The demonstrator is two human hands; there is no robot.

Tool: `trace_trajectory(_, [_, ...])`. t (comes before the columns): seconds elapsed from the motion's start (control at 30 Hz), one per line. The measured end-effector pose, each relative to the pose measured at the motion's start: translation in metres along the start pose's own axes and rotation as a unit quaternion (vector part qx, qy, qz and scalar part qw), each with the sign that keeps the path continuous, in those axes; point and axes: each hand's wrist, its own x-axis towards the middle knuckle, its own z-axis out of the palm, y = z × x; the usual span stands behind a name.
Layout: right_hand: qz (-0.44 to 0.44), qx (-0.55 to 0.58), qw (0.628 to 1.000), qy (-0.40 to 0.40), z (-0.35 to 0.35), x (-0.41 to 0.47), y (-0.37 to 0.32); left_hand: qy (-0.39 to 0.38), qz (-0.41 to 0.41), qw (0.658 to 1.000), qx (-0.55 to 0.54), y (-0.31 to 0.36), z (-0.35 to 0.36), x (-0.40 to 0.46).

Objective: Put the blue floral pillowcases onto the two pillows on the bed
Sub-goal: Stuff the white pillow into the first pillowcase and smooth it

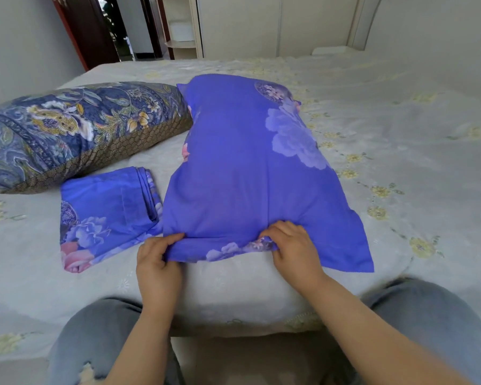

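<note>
Pinching the near open hem of the blue floral pillowcase (250,168), left hand (157,262) and right hand (295,248) each curl fingers and thumb round the cloth, apparently to draw the mouth closed over a pillow already inside; the case lies lengthwise on the pale embroidered bedspread (400,134), its loose flap trailing right. Second pillowcase (109,215), folded, waits just left of it, near the uncovered paisley-patterned pillow (78,129), presumably next in turn. Pillow within the first case is hidden; its presence is judged only from the bulge, and the fingertips are tucked under the hem.
</note>
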Motion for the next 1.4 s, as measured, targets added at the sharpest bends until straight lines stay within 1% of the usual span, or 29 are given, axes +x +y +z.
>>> trace_trajectory(0.07, [0.012,0.009,1.000,0.000,0.001,-0.004,0.004,0.028,-0.010,1.000,-0.002,-0.002,0.001,0.004])
trace_trajectory(0.13, [0.028,0.029,0.999,0.005,-0.002,-0.002,0.004,0.036,-0.003,0.999,-0.010,0.005,0.000,0.007])
trace_trajectory(0.17, [0.038,0.041,0.998,0.009,-0.002,-0.002,0.003,0.034,0.020,0.999,-0.006,0.009,-0.005,0.008])
trace_trajectory(0.23, [0.053,0.050,0.997,0.028,-0.002,-0.002,0.001,0.008,0.112,0.993,0.039,0.013,-0.019,0.008])
trace_trajectory(0.27, [0.054,0.039,0.997,0.038,-0.002,-0.002,-0.001,-0.015,0.155,0.984,0.090,0.012,-0.028,0.011])
trace_trajectory(0.3, [0.050,0.014,0.998,0.043,-0.002,-0.002,-0.005,-0.043,0.172,0.974,0.137,0.007,-0.034,0.016])
trace_trajectory(0.33, [0.046,-0.016,0.998,0.046,-0.001,-0.001,-0.008,-0.080,0.148,0.969,0.182,0.000,-0.037,0.020])
trace_trajectory(0.37, [0.042,-0.042,0.997,0.046,0.000,-0.001,-0.012,-0.121,0.094,0.967,0.205,-0.006,-0.038,0.023])
trace_trajectory(0.4, [0.041,-0.060,0.996,0.043,0.001,-0.002,-0.015,-0.152,0.039,0.964,0.214,-0.011,-0.036,0.025])
trace_trajectory(0.43, [0.039,-0.072,0.996,0.041,0.001,-0.004,-0.016,-0.171,0.003,0.961,0.217,-0.014,-0.033,0.024])
trace_trajectory(0.47, [0.034,-0.079,0.995,0.041,0.000,-0.005,-0.015,-0.177,0.002,0.958,0.225,-0.014,-0.029,0.024])
trace_trajectory(0.53, [0.021,-0.094,0.994,0.048,-0.009,-0.005,-0.011,-0.174,0.037,0.954,0.242,-0.012,-0.027,0.022])
trace_trajectory(0.6, [0.034,-0.121,0.989,0.078,-0.020,-0.004,0.001,-0.169,0.046,0.956,0.237,-0.010,-0.029,0.022])
trace_trajectory(0.67, [0.084,-0.148,0.979,0.111,-0.030,-0.008,0.018,-0.161,0.036,0.960,0.228,-0.010,-0.032,0.021])
trace_trajectory(0.73, [0.138,-0.155,0.970,0.129,-0.043,-0.016,0.040,-0.160,0.046,0.958,0.234,-0.007,-0.032,0.018])
trace_trajectory(0.83, [0.204,-0.097,0.962,0.152,-0.065,-0.023,0.056,-0.158,0.063,0.957,0.237,-0.010,-0.032,0.017])
trace_trajectory(0.87, [0.213,-0.075,0.960,0.169,-0.071,-0.024,0.056,-0.155,0.059,0.957,0.236,-0.011,-0.032,0.017])
trace_trajectory(0.93, [0.228,-0.071,0.953,0.184,-0.076,-0.028,0.052,-0.147,0.041,0.959,0.237,-0.010,-0.032,0.014])
trace_trajectory(0.97, [0.250,-0.078,0.952,0.161,-0.076,-0.030,0.051,-0.144,0.033,0.960,0.239,-0.010,-0.032,0.014])
trace_trajectory(1.0, [0.285,-0.092,0.948,0.111,-0.073,-0.032,0.050,-0.143,0.028,0.960,0.239,-0.009,-0.032,0.013])
trace_trajectory(1.07, [0.354,-0.121,0.927,-0.002,-0.067,-0.036,0.050,-0.144,0.030,0.961,0.232,-0.008,-0.031,0.013])
trace_trajectory(1.1, [0.370,-0.131,0.919,-0.031,-0.065,-0.037,0.048,-0.147,0.033,0.962,0.227,-0.007,-0.031,0.014])
trace_trajectory(1.17, [0.382,-0.141,0.912,-0.042,-0.067,-0.036,0.046,-0.149,0.062,0.958,0.236,-0.006,-0.032,0.014])
trace_trajectory(1.2, [0.387,-0.159,0.907,-0.058,-0.070,-0.033,0.043,-0.167,0.076,0.949,0.255,-0.005,-0.033,0.015])
trace_trajectory(1.23, [0.388,-0.187,0.898,-0.093,-0.075,-0.031,0.040,-0.201,0.075,0.936,0.279,-0.004,-0.033,0.016])
trace_trajectory(1.27, [0.387,-0.214,0.885,-0.145,-0.082,-0.028,0.038,-0.254,0.055,0.916,0.305,0.000,-0.036,0.019])
trace_trajectory(1.33, [0.372,-0.237,0.865,-0.239,-0.105,-0.020,0.030,-0.386,-0.007,0.862,0.329,0.015,-0.047,0.033])
trace_trajectory(1.37, [0.350,-0.237,0.873,-0.245,-0.116,-0.013,0.024,-0.411,-0.019,0.859,0.305,0.027,-0.051,0.040])
trace_trajectory(1.4, [0.317,-0.224,0.897,-0.213,-0.126,-0.003,0.016,-0.382,-0.003,0.887,0.261,0.044,-0.052,0.048])
